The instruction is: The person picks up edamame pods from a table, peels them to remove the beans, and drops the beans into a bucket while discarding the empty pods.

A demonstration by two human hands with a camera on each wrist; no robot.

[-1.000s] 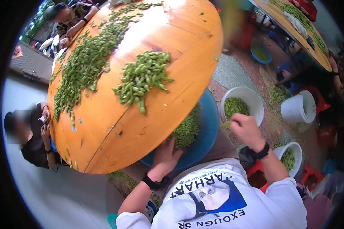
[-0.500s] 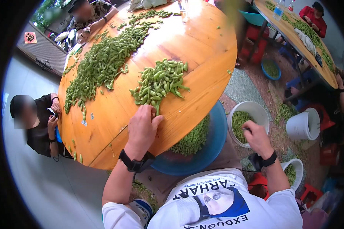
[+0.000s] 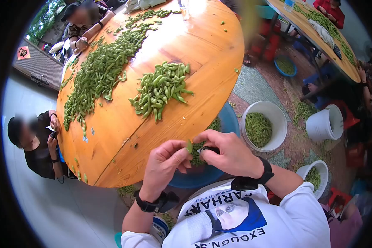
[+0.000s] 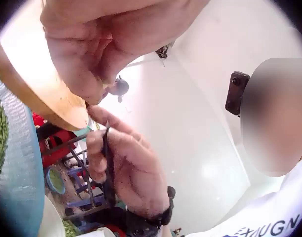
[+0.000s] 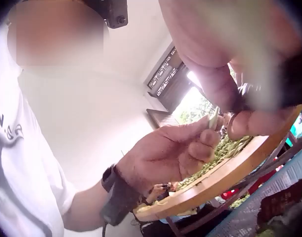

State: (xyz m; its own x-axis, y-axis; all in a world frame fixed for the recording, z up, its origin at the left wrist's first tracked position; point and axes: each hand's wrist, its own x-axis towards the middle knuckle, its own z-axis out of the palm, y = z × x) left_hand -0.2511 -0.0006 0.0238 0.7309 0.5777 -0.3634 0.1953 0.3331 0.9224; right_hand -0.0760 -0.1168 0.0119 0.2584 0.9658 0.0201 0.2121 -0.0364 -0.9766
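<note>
Over the near table edge and the basin, my left hand [image 3: 167, 163] pinches a green bean pod [image 3: 189, 146] between thumb and fingertips. My right hand [image 3: 231, 153] meets it from the right, holding a slim black tool [image 4: 109, 168] with a short metal tip; its exact kind I cannot tell. The tip is close to the pod. Below both hands, a blue basin [image 3: 234, 120] holds shelled green beans [image 3: 197, 156], partly hidden by the hands. A small heap of pods [image 3: 161, 89] lies on the wooden table just beyond.
A bigger pod pile [image 3: 105, 62] spreads across the round table [image 3: 211, 49]. Right of the basin stands a white bucket [image 3: 279, 124] with green pods inside; another bucket [image 3: 324, 171] is nearer me. People sit at the far left table edge, one in black [image 3: 37, 151].
My left hand went from the basin to the small heap, then came back with a pod. My right hand, earlier by the white bucket with a pod, has moved left to meet it.
</note>
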